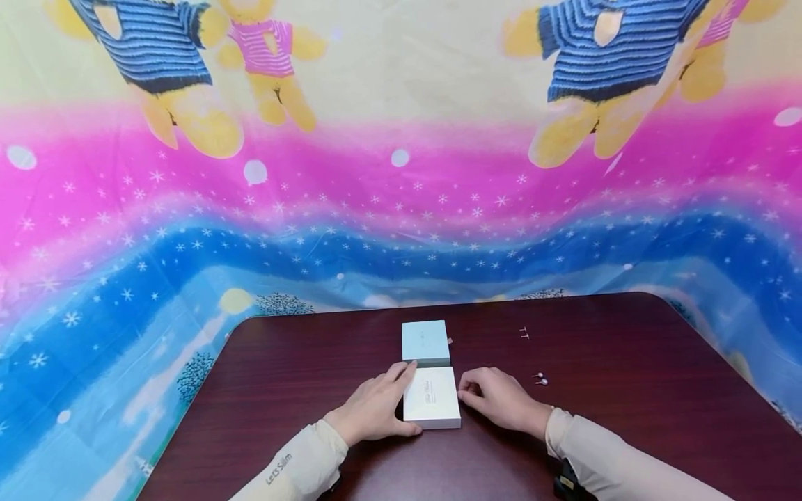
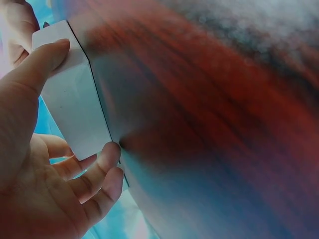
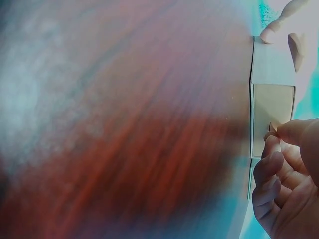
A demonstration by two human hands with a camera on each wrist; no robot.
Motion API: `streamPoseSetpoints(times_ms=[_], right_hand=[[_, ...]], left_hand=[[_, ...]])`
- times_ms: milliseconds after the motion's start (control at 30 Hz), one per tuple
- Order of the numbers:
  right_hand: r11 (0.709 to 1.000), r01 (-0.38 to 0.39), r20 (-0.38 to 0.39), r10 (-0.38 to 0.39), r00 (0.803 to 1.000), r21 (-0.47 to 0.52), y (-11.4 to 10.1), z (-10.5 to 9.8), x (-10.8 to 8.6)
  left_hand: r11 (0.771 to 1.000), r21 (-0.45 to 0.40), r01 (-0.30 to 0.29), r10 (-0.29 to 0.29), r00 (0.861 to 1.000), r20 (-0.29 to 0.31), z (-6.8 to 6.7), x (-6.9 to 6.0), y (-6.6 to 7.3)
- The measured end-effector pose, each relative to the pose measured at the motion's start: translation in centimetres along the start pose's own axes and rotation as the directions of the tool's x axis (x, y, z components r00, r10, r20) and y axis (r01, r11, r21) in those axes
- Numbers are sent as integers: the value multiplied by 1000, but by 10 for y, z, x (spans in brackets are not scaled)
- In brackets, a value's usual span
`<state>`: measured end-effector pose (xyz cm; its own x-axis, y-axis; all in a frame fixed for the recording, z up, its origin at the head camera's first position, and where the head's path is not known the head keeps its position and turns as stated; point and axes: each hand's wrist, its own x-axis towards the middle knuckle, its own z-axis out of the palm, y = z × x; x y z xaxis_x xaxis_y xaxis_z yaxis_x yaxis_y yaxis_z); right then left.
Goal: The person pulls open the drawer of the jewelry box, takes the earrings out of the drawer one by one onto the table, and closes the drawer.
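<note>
A flat white box (image 1: 432, 396) with small lettering on its lid lies near the table's front. My left hand (image 1: 372, 406) grips it from the left, thumb at the near side and fingers at the far side. On the box's right side, the right wrist view shows a beige drawer end (image 3: 274, 102) with a small pull tab (image 3: 270, 128). My right hand (image 1: 501, 400) pinches that tab between thumb and forefinger. Right behind the white box sits a pale blue box (image 1: 425, 341), a small tab sticking out on its right.
On the right of the dark wooden table (image 1: 626, 390) lie a pair of stud earrings with round heads (image 1: 541, 380) and, farther back, two small pin-like pieces (image 1: 524, 333). A printed cloth (image 1: 401, 195) with bears and snowflakes hangs behind the table.
</note>
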<state>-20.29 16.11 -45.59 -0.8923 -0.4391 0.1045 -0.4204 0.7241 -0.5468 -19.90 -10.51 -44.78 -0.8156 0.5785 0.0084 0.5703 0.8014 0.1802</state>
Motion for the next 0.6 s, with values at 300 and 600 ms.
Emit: streamPoseSetpoints(times_ms=[300, 600], right_hand=[[1000, -8, 7, 8, 1000, -6, -2, -2, 2], [1000, -24, -9, 24, 1000, 2, -1, -4, 1]], left_hand=[[1000, 3, -10, 10, 1000, -5, -2, -2, -2], [1000, -8, -1, 2, 1000, 14, -4, -5, -4]])
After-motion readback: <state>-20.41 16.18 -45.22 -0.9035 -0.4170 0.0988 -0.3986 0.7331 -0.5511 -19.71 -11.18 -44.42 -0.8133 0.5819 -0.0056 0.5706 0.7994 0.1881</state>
